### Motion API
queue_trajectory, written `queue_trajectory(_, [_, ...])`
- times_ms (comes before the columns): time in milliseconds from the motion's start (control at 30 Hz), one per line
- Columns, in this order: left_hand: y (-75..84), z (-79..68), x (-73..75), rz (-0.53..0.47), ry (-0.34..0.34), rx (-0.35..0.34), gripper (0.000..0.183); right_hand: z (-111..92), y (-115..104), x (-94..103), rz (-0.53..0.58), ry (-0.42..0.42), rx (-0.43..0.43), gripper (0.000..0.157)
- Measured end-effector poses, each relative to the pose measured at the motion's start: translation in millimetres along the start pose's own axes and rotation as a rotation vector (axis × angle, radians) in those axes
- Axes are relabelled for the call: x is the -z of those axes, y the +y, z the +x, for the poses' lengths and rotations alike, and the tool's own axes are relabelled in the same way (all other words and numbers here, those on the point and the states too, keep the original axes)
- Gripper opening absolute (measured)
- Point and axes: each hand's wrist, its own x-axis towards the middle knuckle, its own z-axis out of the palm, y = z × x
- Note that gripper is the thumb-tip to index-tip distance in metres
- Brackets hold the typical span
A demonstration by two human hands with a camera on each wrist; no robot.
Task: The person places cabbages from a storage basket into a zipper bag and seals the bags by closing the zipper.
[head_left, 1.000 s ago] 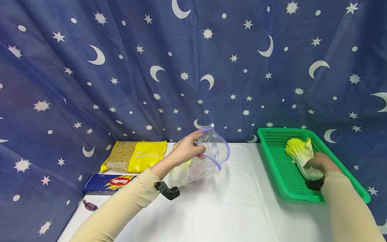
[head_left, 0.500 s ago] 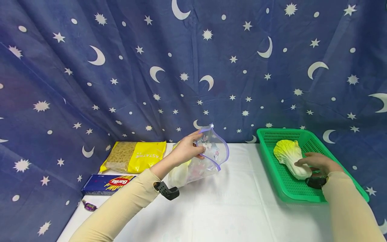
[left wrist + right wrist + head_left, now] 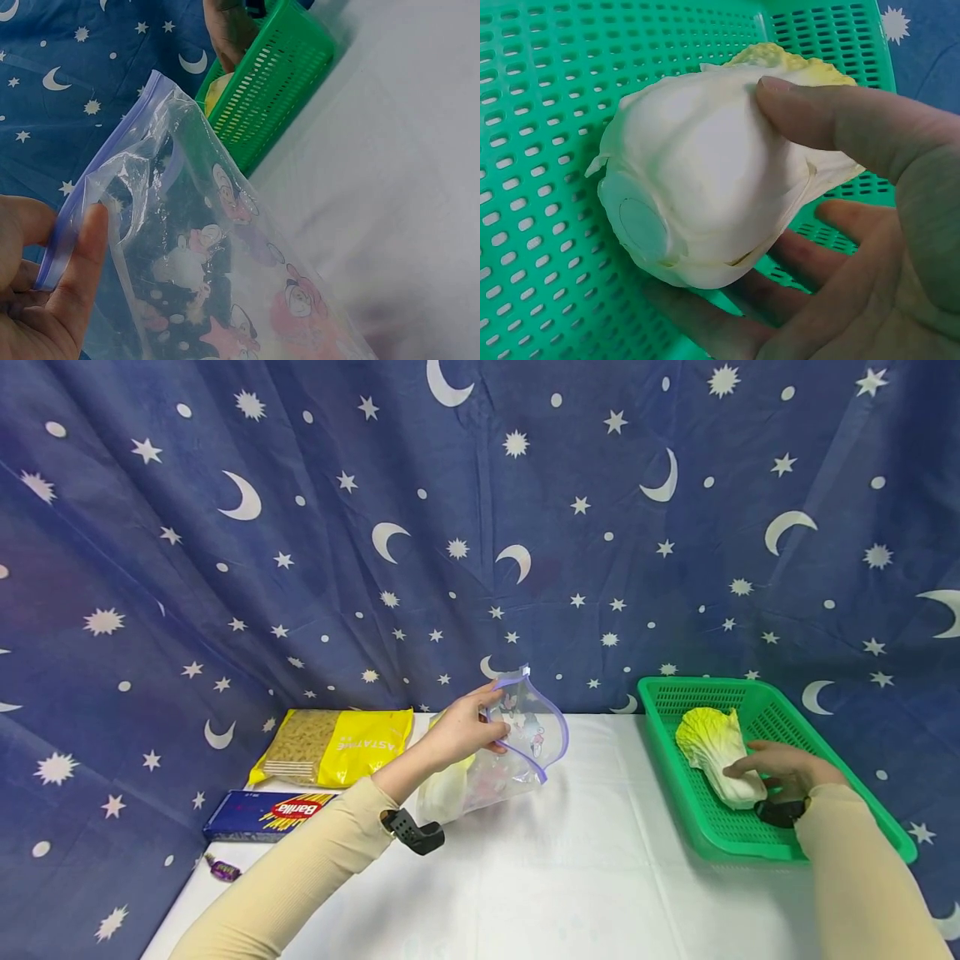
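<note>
My left hand [image 3: 467,727] pinches the purple-edged rim of a clear zip bag [image 3: 536,731]. The bag's mouth gapes to the right, and cartoon figures are printed on its film [image 3: 217,255]. A pale white and yellow-green thing [image 3: 446,792] shows inside, partly behind the hand and film. On the right, a napa cabbage [image 3: 716,752] lies tilted in a green basket [image 3: 693,835], leafy end toward the back. My right hand [image 3: 787,766] holds it by the stem half. In the right wrist view the thumb [image 3: 802,112] lies on top and the fingers reach round beneath.
A yellow pasta bag [image 3: 363,747] lies at the back left, with a blue Barilla box [image 3: 258,816] in front of it. A small purple packet [image 3: 223,869] is near the left table edge. A starry blue curtain [image 3: 570,527] hangs behind the white table [image 3: 570,877].
The cabbage has shifted left in the basket, and more of it shows. My right hand has moved slightly left and its grip has changed. The left hand and bag stay put.
</note>
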Motion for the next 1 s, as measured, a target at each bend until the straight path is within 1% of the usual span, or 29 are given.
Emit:
queue_trajectory(100, [-0.7, 0.7, -0.2, -0.001, -0.001, 0.004, 0.068, 0, 0, -1.8, 0.019, -0.018, 0.003, 0.117])
queue_trajectory(300, [-1.6, 2.2, -0.2, -0.017, 0.003, 0.007, 0.069, 1, -3, -5.9, -0.001, -0.020, 0.017, 0.119])
queue_trajectory(667, [-0.3, 1.7, -0.1, -0.022, 0.002, 0.011, 0.068, 1, 1, -5.6, -0.107, 0.015, 0.065, 0.110])
queue_trajectory(767, [-0.2, 1.3, 0.0, -0.025, 0.001, 0.016, 0.068, 1, 3, -4.6, -0.107, 0.019, 0.082, 0.109])
queue_trajectory(1000, [-0.8, 0.5, 0.6, -0.026, 0.002, 0.025, 0.068, -2, 9, 0.4, -0.070, 0.034, 0.159, 0.112])
